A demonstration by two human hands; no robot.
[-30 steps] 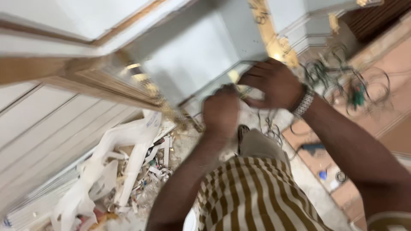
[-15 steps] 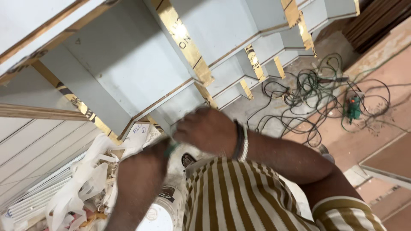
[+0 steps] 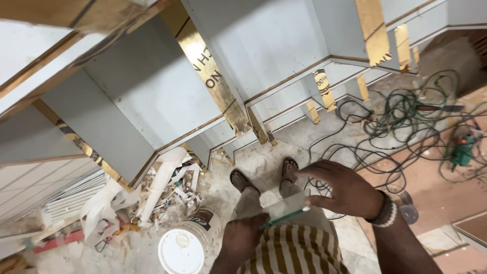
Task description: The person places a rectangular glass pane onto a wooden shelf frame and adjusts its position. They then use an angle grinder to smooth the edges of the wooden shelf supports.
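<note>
The person is standing on a pale stone floor, looking straight down past a striped shirt at both hands. The right hand is sitting at about four o'clock from the picture's centre, its fingers spread and curling over the far edge of a small clear glass piece; its grip is clamped on that piece, thumb underneath. A beaded bracelet is circling the wrist. The left hand is lying at six o'clock, its grip closed on the near end of the same glass, where a thin green edge is showing. The glass piece is hanging in the air between the two hands, above the knees, roughly level.

Two sandalled feet are showing at twelve o'clock from the hands. A white lidded bucket is standing at nine o'clock from the left hand, just beside the leg. Torn white scraps are piling up at ten o'clock. Grey panels with gold strips are rising at twelve o'clock. Tangled green cable is sprawling at two o'clock, with a green power tool at three o'clock.
</note>
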